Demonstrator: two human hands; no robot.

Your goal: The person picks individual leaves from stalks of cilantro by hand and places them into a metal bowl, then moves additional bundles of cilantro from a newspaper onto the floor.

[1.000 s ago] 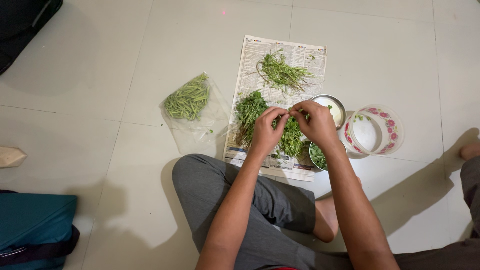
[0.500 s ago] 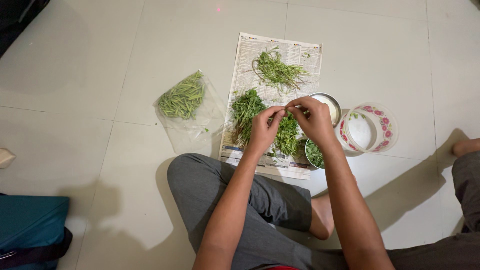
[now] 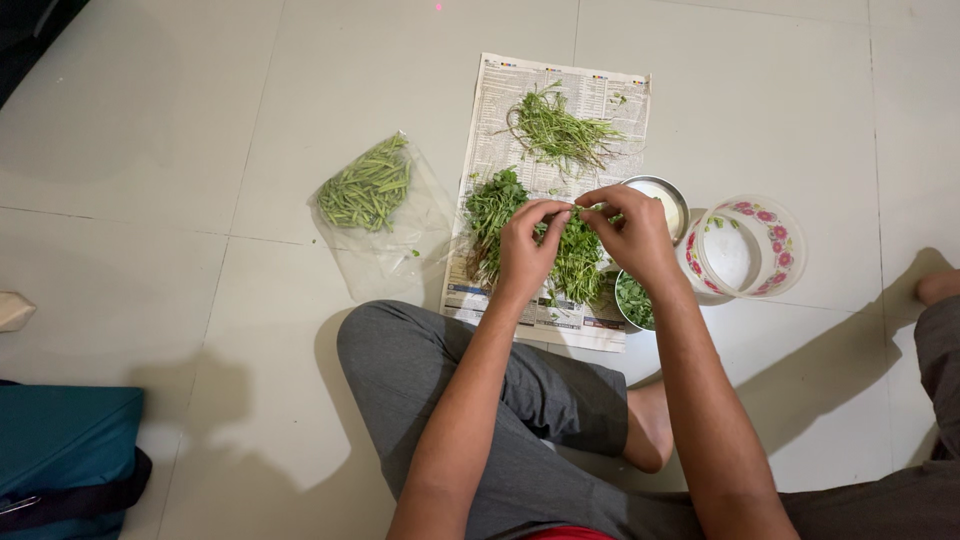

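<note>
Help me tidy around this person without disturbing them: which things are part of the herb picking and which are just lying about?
In use: left hand and right hand pinching a sprig; leafy pile; stems; newspaper; bowl of leaves; steel bowl.

Lying about: bag of beans; floral container; teal bag.

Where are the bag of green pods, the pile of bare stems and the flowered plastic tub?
Bag of pods (image 3: 367,187): head view, on the heap of pods inside the clear bag.
Stems (image 3: 560,127): head view, middle of the pile on the newspaper.
Tub (image 3: 777,240): head view, on its flowered rim.
</note>
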